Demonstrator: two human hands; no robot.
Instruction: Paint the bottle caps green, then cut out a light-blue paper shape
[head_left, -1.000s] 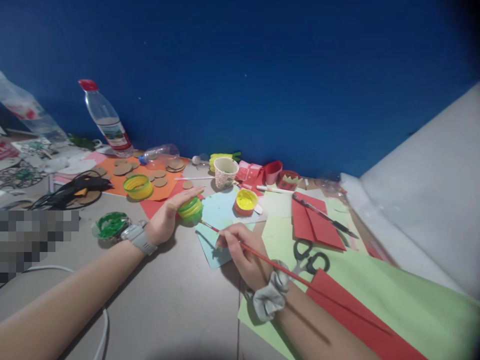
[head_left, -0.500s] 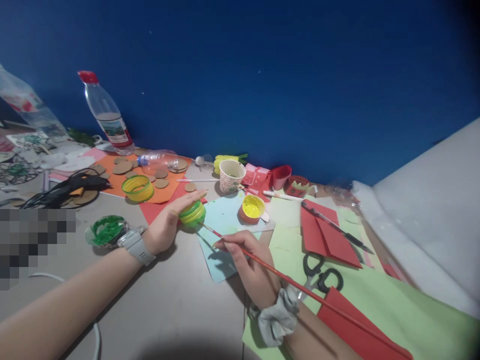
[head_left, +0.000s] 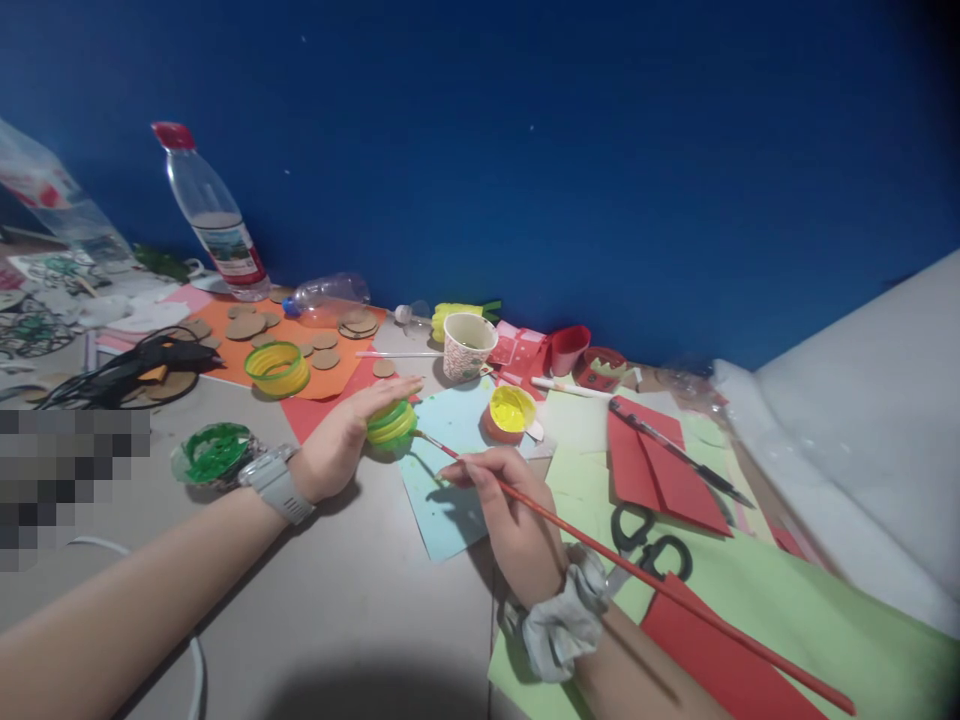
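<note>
Farthest left, a clear bottle (head_left: 56, 195) is leaned back near the wall. Green paint (head_left: 217, 450) is held in a shallow dish (head_left: 180, 466), set just beside the left wrist, where it seems kept within reach. Behind it, a red-capped bottle (head_left: 225, 235) is stood at the wall; how full it is cannot be told. A yellow ring (head_left: 277, 385), open at the top, is rested on orange paper (head_left: 328, 381), probably so that the table is kept clean.

The left hand (head_left: 337, 440) is laid against a green-and-yellow striped piece (head_left: 391, 427), its fingers straight along the top, apparently so that the piece is steadied. The thumb is hidden, so whether the piece is gripped cannot be told. The piece is placed at the edge of blue paper (head_left: 450, 520), on which green specks are seen.

Beyond, what looks like greenish liquid is contained in a paper cup (head_left: 461, 364). Yellow paint (head_left: 511, 408) is held in a small pot (head_left: 504, 434), near the right hand (head_left: 517, 510). By that hand a long red brush (head_left: 585, 535) is pinched close to its bristles, presumably for finer control, and its tip is brought to the piece's side.
</note>
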